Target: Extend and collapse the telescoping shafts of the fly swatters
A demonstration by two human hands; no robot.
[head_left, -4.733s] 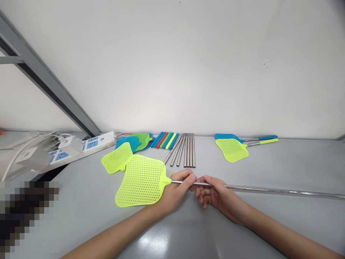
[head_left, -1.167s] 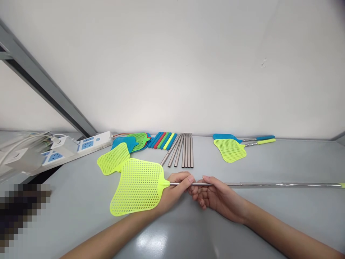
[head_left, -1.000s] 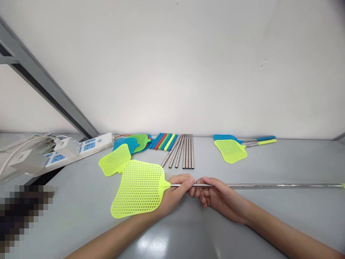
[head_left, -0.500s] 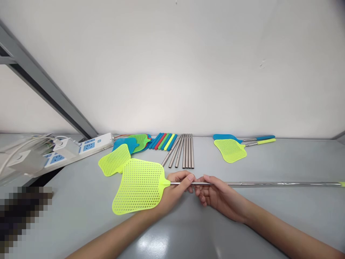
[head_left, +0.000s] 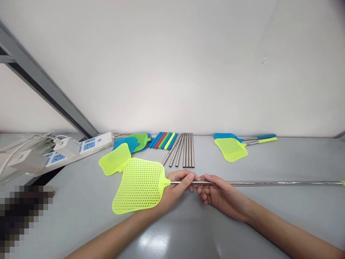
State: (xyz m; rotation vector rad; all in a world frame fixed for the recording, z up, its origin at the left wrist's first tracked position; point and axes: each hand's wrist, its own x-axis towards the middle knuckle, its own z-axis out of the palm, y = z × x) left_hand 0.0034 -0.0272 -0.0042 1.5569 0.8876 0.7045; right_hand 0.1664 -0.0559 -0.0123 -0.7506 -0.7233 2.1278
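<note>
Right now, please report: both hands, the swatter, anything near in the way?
Left hand, right hand both on metal rod. Yellow swatter head points left. Metal tubes close beyond, seemingly not obstructing.

Held swatter (head_left: 142, 185) before rods (head_left: 188, 151); grips (head_left: 164, 140) left of rods, power strip (head_left: 89, 145) farther left.

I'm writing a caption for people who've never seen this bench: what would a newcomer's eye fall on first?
Probably the big yellow-green mesh head, front and left of centre, on a long metal rod held in the left hand and right hand and stretching far right. Next, behind the hands, the row of coloured grips beside bare metal tubes.
</note>
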